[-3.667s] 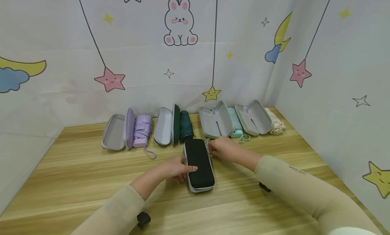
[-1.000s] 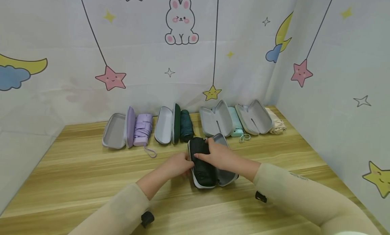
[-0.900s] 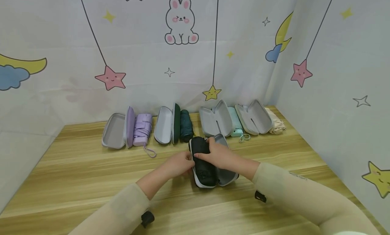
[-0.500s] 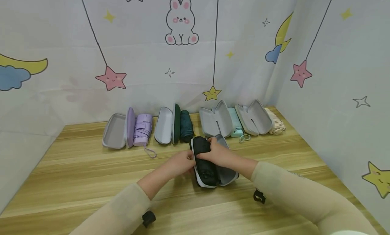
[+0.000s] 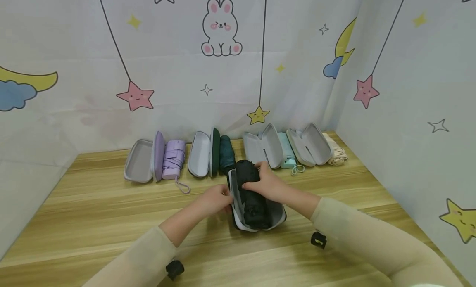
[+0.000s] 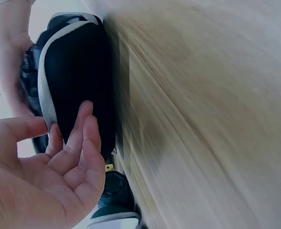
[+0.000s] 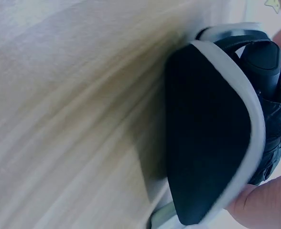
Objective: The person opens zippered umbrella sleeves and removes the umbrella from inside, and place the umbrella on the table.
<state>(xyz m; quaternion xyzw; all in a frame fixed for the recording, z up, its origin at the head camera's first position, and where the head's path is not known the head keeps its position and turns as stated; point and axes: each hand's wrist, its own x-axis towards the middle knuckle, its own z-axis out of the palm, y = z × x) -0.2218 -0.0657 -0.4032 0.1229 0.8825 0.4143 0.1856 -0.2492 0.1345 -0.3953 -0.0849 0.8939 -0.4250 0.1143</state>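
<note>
A black zip case (image 5: 278, 216) with a grey lining and pale zip edging lies spread apart in the middle of the table. My left hand (image 5: 213, 200) pinches its left rim between thumb and fingers; the left wrist view shows this pinch on the edging of the case (image 6: 78, 71). In my right hand (image 5: 273, 183) is a folded black umbrella (image 5: 255, 210), gripped from above near its far end. It is tilted, far end raised out of the left half, near end still within the case. The right wrist view shows the umbrella (image 7: 267, 62) rising above the case wall.
Along the back stand a lilac open case (image 5: 159, 157) and lilac umbrella (image 5: 174, 159), a dark green case (image 5: 215, 152) and umbrella (image 5: 226, 155), a grey-lined case (image 5: 273, 146) with mint umbrella (image 5: 286, 148), and another open case (image 5: 316, 144) beside a cream umbrella (image 5: 337, 150).
The case was closed at first, then came to lie spread apart with the umbrella inside. Over the last half second my right hand has raised the umbrella's far end, baring grey lining on the left.
</note>
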